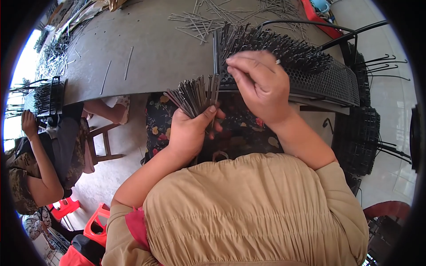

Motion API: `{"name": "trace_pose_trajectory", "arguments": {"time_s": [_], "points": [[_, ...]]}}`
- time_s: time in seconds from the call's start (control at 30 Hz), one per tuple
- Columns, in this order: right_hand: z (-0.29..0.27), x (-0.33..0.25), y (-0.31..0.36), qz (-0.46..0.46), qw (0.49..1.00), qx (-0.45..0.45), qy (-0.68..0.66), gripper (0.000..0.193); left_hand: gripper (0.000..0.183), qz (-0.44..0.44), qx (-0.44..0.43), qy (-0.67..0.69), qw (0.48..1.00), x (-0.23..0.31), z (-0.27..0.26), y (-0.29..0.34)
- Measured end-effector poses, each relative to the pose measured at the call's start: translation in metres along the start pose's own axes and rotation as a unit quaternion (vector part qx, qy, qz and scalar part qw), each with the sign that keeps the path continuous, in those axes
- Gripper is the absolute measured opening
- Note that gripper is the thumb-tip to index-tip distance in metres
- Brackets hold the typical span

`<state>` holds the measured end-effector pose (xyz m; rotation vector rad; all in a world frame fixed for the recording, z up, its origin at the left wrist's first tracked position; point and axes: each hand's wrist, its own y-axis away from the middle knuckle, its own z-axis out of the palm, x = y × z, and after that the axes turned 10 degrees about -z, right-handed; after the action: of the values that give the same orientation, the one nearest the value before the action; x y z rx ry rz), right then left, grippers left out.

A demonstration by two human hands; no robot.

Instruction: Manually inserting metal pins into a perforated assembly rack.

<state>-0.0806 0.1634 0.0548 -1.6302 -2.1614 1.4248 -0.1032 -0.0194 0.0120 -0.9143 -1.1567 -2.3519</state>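
My left hand (188, 131) is closed round a fanned bundle of thin dark metal strips (191, 95), with the small looped or holed ends pointing up and away from me. To its right, my right hand (264, 86) is raised with thumb and fingertips pinched together, slightly blurred. Whatever lies in that pinch, if anything, is too small to make out. The right hand is at the left end of a black perforated metal rack (324, 88), packed with many upright dark strips (275, 48). A ring shows on one right finger.
The grey metal table (146, 57) bears loose strips (199, 22) at the back and two single strips on the left. Wire handles (306, 22) arch over the rack. Hooked black racks (355, 142) stand to the right. At far left, another person's hand (29, 124) touches a similar rack.
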Motion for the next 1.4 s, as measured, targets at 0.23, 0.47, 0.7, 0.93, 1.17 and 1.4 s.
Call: {"name": "trace_pose_trajectory", "arguments": {"time_s": [0.23,0.47,0.7,0.93,1.17,1.4], "points": [[-0.012,0.001,0.002,0.362,0.849,-0.067,-0.378,0.026,0.014,0.017,-0.028,0.000,0.999,0.000,0.008,0.000],[0.005,0.048,-0.002,-0.117,0.987,0.105,0.030,0.042,0.013,-0.008,0.031,-0.010,0.999,-0.007,0.007,-0.008],[-0.003,0.038,-0.010,-0.175,0.966,0.050,0.184,0.032,0.014,-0.015,0.022,-0.022,0.999,-0.006,0.007,-0.008],[-0.010,0.003,0.008,0.273,0.924,-0.053,-0.263,0.025,0.014,0.009,-0.026,-0.017,0.999,-0.003,0.013,-0.002],[-0.026,0.042,-0.002,0.046,0.976,0.185,-0.106,0.032,0.014,-0.004,0.024,-0.054,0.998,-0.008,0.010,-0.005],[-0.020,0.050,0.002,-0.058,0.994,0.090,0.013,0.026,0.013,-0.027,0.032,-0.079,0.996,-0.006,0.013,-0.003]]}}
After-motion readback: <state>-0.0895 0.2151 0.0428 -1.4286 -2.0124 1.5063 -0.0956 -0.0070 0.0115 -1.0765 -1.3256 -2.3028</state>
